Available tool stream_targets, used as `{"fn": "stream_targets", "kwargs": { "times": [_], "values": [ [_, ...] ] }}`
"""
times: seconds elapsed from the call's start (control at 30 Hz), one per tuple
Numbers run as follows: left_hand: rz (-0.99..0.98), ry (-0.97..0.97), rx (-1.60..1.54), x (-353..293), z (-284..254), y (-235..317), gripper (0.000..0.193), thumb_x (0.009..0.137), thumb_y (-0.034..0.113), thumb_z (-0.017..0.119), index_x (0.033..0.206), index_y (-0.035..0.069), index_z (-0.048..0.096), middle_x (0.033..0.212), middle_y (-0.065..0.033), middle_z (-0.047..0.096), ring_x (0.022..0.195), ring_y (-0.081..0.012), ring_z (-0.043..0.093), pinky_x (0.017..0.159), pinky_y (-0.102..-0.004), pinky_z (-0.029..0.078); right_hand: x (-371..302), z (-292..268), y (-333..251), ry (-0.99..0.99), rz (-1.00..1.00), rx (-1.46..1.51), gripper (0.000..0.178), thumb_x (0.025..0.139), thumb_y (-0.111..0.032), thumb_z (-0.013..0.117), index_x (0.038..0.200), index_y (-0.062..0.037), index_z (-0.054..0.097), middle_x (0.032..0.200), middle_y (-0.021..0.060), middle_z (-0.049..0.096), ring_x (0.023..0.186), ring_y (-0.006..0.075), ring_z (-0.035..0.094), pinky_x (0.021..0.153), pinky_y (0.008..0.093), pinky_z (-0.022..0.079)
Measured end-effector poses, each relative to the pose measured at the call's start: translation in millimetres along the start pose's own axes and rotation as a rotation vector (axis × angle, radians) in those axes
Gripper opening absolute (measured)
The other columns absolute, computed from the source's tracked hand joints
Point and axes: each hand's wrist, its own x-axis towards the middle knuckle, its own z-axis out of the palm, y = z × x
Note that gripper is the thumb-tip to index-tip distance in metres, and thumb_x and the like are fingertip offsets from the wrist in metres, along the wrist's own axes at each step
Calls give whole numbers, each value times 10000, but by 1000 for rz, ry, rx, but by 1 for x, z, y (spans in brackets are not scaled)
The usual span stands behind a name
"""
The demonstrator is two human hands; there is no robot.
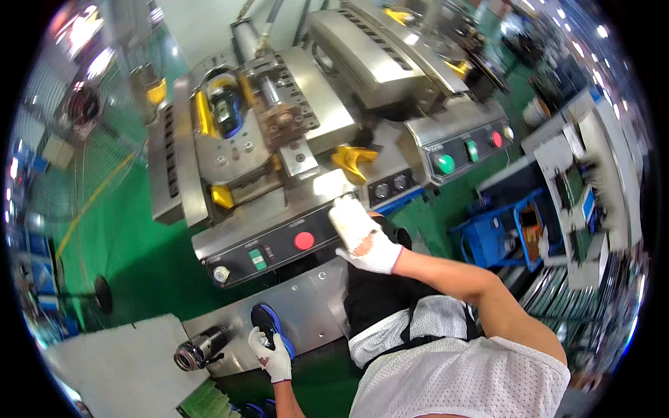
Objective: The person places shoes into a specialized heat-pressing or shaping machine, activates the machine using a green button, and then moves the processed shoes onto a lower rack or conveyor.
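Observation:
My left hand, in a white knit glove with reddish-brown stains, grips the heel end of a black shoe with a blue sole edge above a steel shelf. My right hand, also gloved and stained, lies with fingers stretched out against the right end of the machine's control panel. Whatever is under that palm is hidden. On the panel are a red button and a green switch. Above it, another dark shoe with blue edging sits in the pressing machine's left station, beside yellow pads.
A dark cylindrical metal part lies on the shelf, left of the shoe. A yellow curved piece rests between the stations. At right, a second panel has a green button; beyond stand a blue crate and a rack.

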Motion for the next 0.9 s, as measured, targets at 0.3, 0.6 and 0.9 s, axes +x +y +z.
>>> {"fn": "stream_targets", "kwargs": {
  "times": [0.3,0.6,0.9],
  "values": [
    [-41,-353,-142,0,8,158,412,832,41,767,1199,11,580,1223,-145,628,1098,-238,613,1017,-380,483,-84,-50,11,5,-27,471,926,914,-321,713,1653,-22,242,1707,280,202,1587,459,190,1292,518,182],
    [401,-757,-576,-87,185,410,480,886,-1,727,1337,-28,566,1334,-192,643,1212,-254,603,1094,-391,456,-246,-139,5,125,499,169,924,886,-361,770,1610,-2,322,1674,269,258,1555,519,215,1276,548,267],
    [1365,-1328,-734,-206,244,567,720,868,-4,779,1500,-16,433,1545,-241,476,1435,-386,489,1190,-456,409,-360,-325,245,1430,950,-287,921,894,-347,808,1605,6,340,1499,232,560,1387,301,546,1159,418,432]
  ]
}}
